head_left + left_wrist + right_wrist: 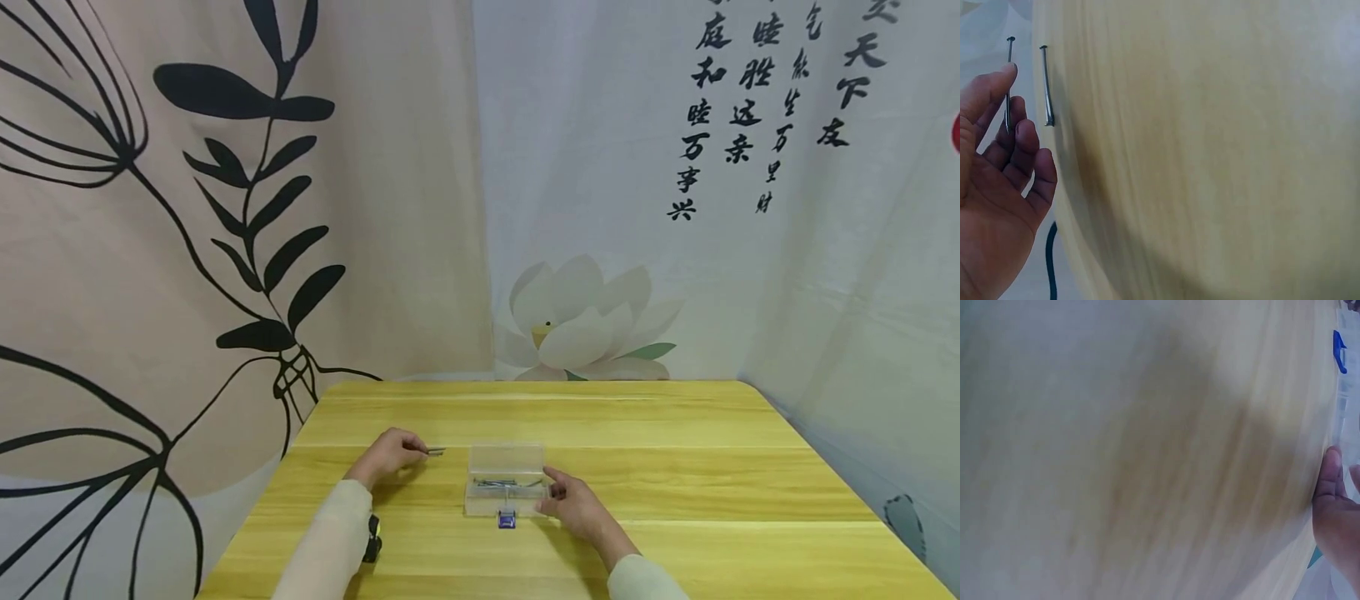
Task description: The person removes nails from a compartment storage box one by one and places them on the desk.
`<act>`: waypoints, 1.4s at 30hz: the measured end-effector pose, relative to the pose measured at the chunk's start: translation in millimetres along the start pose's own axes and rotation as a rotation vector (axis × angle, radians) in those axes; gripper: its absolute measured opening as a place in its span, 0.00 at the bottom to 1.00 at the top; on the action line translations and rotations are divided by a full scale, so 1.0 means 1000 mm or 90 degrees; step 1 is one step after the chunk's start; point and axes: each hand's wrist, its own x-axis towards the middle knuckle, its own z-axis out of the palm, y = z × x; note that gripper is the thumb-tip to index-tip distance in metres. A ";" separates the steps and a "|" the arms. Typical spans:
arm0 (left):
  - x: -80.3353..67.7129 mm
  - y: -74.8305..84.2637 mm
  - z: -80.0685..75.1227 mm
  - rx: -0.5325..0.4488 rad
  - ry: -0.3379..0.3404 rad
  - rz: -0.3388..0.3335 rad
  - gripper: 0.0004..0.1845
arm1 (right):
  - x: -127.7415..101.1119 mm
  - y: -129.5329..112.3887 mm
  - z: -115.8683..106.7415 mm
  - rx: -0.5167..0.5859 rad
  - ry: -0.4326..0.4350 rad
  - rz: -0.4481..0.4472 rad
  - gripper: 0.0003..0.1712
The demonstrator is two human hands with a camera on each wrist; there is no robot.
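Observation:
My left hand [393,452] pinches a nail [1009,84] between thumb and fingers, left of the box and just above the table. Beside it, more nail metal [1047,87] lies on the wood, with a head showing at each end. A clear plastic box [472,504] stands with its lid [506,458] raised at the back. Inside are several nails [497,483], partly hidden by the wall. My right hand [581,507] holds the box's right end, thumb at the front. The box's blue latch [1339,353] hangs at the front.
The wooden table [712,467] reaches back to a printed curtain [405,208]. A black and yellow object [372,537], perhaps a tape measure, is beside the left sleeve [330,533] and partly hidden by it.

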 end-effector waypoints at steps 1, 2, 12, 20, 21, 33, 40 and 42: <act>0.001 -0.001 0.001 0.000 0.001 -0.002 0.03 | 0.000 0.000 0.000 -0.001 0.001 0.000 0.40; 0.002 -0.002 0.002 0.001 0.001 -0.003 0.03 | 0.000 0.000 0.000 -0.005 0.003 0.000 0.40; 0.008 -0.002 0.007 0.021 0.004 -0.006 0.02 | 0.000 0.001 -0.001 -0.007 0.005 -0.001 0.40; 0.011 -0.002 0.010 0.046 0.007 -0.012 0.02 | -0.002 -0.001 0.000 -0.002 0.009 0.001 0.40; 0.010 -0.003 0.009 0.050 0.009 -0.013 0.02 | -0.002 -0.001 0.000 -0.002 0.010 0.003 0.40; -0.001 -0.011 0.000 0.066 -0.016 -0.042 0.01 | 0.002 0.002 0.000 -0.007 0.010 0.003 0.40; 0.003 -0.014 -0.001 0.101 -0.006 -0.030 0.03 | 0.001 0.000 0.000 0.001 0.007 0.003 0.40; 0.003 -0.013 -0.001 0.120 0.007 -0.025 0.03 | 0.000 0.000 0.001 0.004 0.007 0.003 0.40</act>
